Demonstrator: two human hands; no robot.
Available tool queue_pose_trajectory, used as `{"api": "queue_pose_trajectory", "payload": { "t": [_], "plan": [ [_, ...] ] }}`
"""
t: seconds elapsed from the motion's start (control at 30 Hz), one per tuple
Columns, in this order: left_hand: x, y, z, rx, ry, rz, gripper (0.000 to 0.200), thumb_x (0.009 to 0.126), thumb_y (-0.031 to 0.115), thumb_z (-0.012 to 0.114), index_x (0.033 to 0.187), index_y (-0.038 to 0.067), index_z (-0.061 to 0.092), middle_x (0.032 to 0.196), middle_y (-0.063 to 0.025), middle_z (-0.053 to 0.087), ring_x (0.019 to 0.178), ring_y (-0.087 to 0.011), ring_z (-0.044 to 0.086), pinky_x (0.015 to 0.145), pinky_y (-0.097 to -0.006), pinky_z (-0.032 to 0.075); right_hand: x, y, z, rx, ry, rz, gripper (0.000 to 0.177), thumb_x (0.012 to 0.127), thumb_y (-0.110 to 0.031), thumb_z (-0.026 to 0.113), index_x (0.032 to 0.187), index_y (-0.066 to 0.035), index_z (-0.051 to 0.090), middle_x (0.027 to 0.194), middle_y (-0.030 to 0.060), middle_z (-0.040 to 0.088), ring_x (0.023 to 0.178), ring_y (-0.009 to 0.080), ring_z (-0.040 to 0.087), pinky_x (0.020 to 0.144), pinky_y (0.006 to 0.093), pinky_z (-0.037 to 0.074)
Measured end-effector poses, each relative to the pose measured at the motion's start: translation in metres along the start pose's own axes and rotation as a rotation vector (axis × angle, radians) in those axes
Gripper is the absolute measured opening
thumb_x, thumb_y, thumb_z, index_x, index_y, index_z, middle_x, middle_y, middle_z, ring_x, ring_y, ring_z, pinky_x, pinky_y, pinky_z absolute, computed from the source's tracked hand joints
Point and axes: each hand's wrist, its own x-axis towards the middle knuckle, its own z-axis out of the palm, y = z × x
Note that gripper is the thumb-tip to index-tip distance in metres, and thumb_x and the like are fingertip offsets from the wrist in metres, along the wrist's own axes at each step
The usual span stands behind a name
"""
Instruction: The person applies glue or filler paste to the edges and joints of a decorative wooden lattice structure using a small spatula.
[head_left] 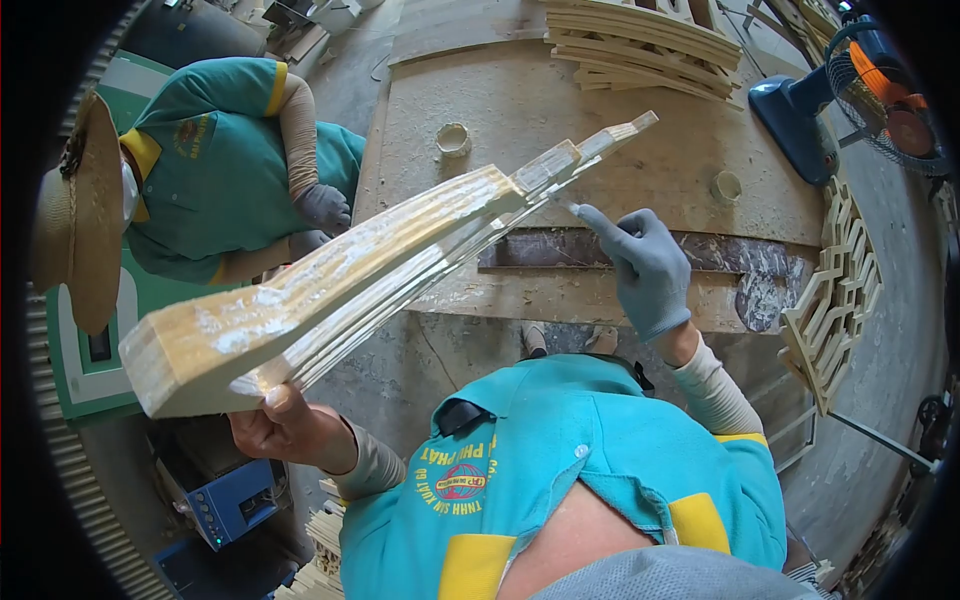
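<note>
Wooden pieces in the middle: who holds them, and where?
The left hand grips the stack of wooden pieces from below at its near end; the gloved right hand pinches a thin tool.

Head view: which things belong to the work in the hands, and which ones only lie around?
In use:
- left hand gripping the curved wood bundle
- gloved right hand holding a thin tool at the bundle's edge

Lying about:
- small ring on the workbench
- stacked curved slats
- fan
- lattice panel
</note>
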Motion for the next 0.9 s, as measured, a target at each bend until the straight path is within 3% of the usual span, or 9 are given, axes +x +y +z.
{"api": "queue_pose_trajectory", "payload": {
  "t": [0.33,0.5,0.7,0.8,0.9],
  "plan": [
    [-0.008,0.012,0.003,-0.010,0.039,0.007,0.059,0.093,0.044,0.061,0.110,-0.012,0.058,0.071,-0.0167,0.065,0.045,-0.0070,0.055,0.031,-0.0173,0.030,-0.013,-0.035,0.009,-0.041,-0.058,0.027,0.060,0.077,0.002,0.059,0.125,-0.033,0.064,0.074,0.0040,0.050,0.064,0.0216,0.054,0.052,0.0343,0.045],
    [-0.011,0.013,0.001,0.007,0.026,0.005,0.059,0.093,0.045,0.061,0.111,-0.011,0.058,0.072,-0.0172,0.066,0.046,-0.0080,0.058,0.031,-0.0171,0.033,-0.002,-0.028,0.005,-0.057,0.025,0.059,0.059,0.077,0.003,0.058,0.124,-0.032,0.065,0.075,0.0046,0.050,0.063,0.0222,0.054,0.051,0.0351,0.045],
    [-0.012,0.010,-0.004,0.019,0.008,-0.002,0.059,0.093,0.046,0.060,0.109,-0.011,0.058,0.076,-0.0181,0.067,0.050,-0.0109,0.063,0.031,-0.0170,0.039,-0.016,-0.042,0.002,0.087,-0.108,0.087,0.058,0.080,0.001,0.058,0.125,-0.034,0.064,0.074,0.0054,0.050,0.062,0.0230,0.055,0.051,0.0354,0.045],
    [-0.012,0.015,-0.001,0.015,0.006,-0.010,0.059,0.094,0.046,0.059,0.109,-0.011,0.058,0.077,-0.0181,0.067,0.053,-0.0125,0.065,0.032,-0.0170,0.042,-0.008,-0.032,0.006,0.057,0.016,0.140,0.052,0.080,0.002,0.060,0.123,-0.027,0.067,0.074,0.0052,0.051,0.059,0.0212,0.054,0.053,0.0346,0.046],
    [-0.012,0.014,-0.006,0.023,-0.033,-0.030,0.059,0.094,0.047,0.059,0.108,-0.011,0.058,0.077,-0.0176,0.067,0.055,-0.0130,0.066,0.034,-0.0170,0.045,-0.012,-0.036,0.010,0.005,-0.012,0.114,0.050,0.082,0.000,0.060,0.123,-0.028,0.067,0.074,0.0056,0.052,0.060,0.0221,0.055,0.053,0.0346,0.046]
  ]
}}
